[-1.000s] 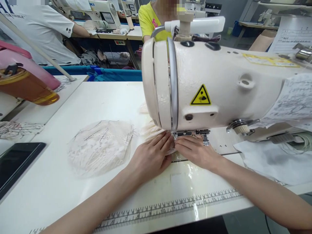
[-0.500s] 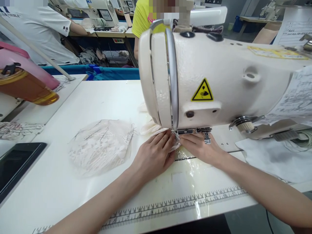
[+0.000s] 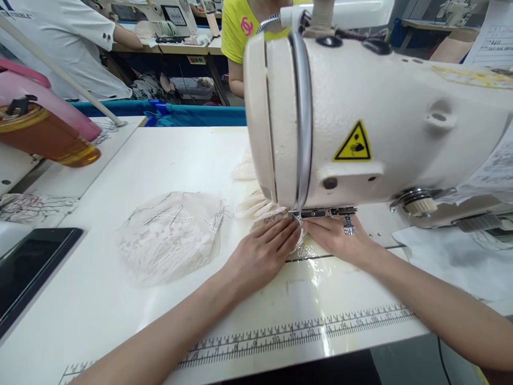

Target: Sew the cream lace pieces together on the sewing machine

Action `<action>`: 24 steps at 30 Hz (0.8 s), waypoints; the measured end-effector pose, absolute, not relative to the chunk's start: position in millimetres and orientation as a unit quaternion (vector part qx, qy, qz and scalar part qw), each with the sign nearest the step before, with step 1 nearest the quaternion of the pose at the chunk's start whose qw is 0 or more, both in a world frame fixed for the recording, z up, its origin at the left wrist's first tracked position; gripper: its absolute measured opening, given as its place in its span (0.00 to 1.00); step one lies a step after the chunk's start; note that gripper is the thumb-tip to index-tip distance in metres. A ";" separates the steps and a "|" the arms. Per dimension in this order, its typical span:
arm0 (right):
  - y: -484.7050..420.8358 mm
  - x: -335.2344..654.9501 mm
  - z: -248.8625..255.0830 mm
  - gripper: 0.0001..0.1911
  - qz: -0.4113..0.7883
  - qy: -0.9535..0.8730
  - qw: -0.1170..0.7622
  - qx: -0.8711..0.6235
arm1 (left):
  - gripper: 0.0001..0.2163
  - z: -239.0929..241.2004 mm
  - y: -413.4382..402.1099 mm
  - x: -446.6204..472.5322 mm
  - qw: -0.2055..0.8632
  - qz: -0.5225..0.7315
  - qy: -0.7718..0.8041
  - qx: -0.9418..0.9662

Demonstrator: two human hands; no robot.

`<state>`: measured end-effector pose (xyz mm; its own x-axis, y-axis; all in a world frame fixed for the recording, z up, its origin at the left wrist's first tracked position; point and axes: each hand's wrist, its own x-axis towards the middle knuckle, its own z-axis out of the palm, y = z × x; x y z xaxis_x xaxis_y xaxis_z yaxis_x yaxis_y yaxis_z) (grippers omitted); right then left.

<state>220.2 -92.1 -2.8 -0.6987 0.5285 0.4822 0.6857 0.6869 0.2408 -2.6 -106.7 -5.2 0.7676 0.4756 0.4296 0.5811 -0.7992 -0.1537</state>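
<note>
Head camera only; faces forward and down, near sewing machine point(image 3: 385, 112), above table point(image 3: 184, 155).

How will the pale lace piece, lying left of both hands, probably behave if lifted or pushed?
The lace piece is probably floppy, as it lies flat and wrinkled. It looks thin and sheer, so likely light. It may slide when pushed, because the table looks glossy.

Hand-warning triangle point(image 3: 353, 143) on sewing machine point(image 3: 396, 101); 10, 12 on table ruler point(image 3: 296, 335).
</note>
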 end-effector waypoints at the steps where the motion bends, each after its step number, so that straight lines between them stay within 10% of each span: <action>1: -92.0 220.1 -4.1 0.15 -0.212 -0.899 0.194 -0.332 | 0.17 -5.7 -106.1 -4.4 0.133 -0.187 -0.279 -0.932; 24: -93.2 204.9 -12.1 0.18 -0.095 -0.925 0.211 -0.301 | 0.17 -2.5 -96.1 -16.3 0.115 -0.161 -0.294 -0.935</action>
<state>204.9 -93.2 -12.1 -0.7297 0.5166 0.4481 0.5967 0.8010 0.0481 -16.3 -96.1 -2.5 0.7759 0.5124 0.3679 0.5862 -0.8012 -0.1204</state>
